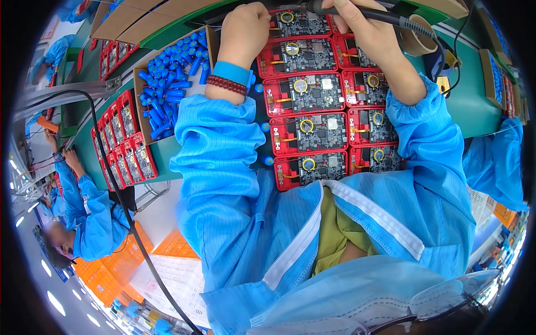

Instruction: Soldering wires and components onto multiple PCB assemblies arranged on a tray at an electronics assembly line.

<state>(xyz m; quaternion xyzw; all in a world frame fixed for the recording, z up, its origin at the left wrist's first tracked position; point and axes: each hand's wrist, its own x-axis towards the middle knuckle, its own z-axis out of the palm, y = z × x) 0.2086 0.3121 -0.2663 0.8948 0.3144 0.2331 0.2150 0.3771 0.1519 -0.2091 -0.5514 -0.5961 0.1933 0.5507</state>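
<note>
My right hand [363,28] grips a soldering iron [385,17] with a dark handle; its tip end points left over the farthest red housings at the upper edge. Closed in a pinch, my left hand [245,30] is at the far left corner of these housings; a thin wire runs towards it from the left, but what the fingers hold is hidden. Under my arms, red plastic housings [282,137] lie in two columns. Each bears a dark circuit board [326,92] with a round, yellow-rimmed part [300,86].
Left of my left forearm, a cardboard box [143,125] holds many blue cylindrical cells [167,92]. More filled red housings [125,142] lie beyond it. A holder [416,39] stands right of my right hand, with black cables nearby. Another person [92,218] works at the left.
</note>
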